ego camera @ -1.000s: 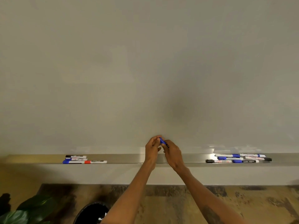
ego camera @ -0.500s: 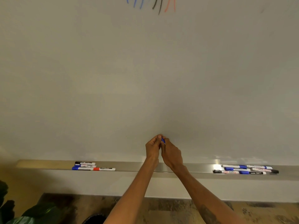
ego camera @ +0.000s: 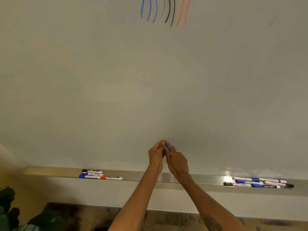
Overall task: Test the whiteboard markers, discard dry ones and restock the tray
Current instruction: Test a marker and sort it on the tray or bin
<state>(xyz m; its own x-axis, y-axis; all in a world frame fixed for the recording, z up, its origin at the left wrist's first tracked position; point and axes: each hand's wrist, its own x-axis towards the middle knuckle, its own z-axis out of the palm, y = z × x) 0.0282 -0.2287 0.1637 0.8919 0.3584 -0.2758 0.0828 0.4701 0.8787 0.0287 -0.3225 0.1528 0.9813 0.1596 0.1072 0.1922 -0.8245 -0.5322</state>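
In the head view, the whiteboard [ego camera: 116, 80] fills most of the frame, and the two hands meet in front of its lower part, toward 6 o'clock. The left hand [ego camera: 156, 153] and the right hand [ego camera: 178, 161] are both curled around one blue marker [ego camera: 168, 148]. Only a short blue stretch shows between the fingers, tilted from 11 toward 5 o'clock. The fists press together along the pen's length, which suggests one hand holds the barrel and the other works the cap. Whether the cap is coming off or going on cannot be told. At 12 o'clock, a row of test strokes [ego camera: 166, 11] in blue, black and red marks where pens are tried, high enough to leave working room below. The metal tray [ego camera: 166, 178] runs along the board's lower edge just below the wrists. A small group of markers [ego camera: 100, 175] lies on it toward 7 o'clock, and a larger group of markers [ego camera: 258, 182] lies toward 4 o'clock, well apart from the first. The gap looks like sorting, tested from untested, though which pile is which is a guess. Dark plant leaves [ego camera: 10, 207] sit at 8 o'clock.
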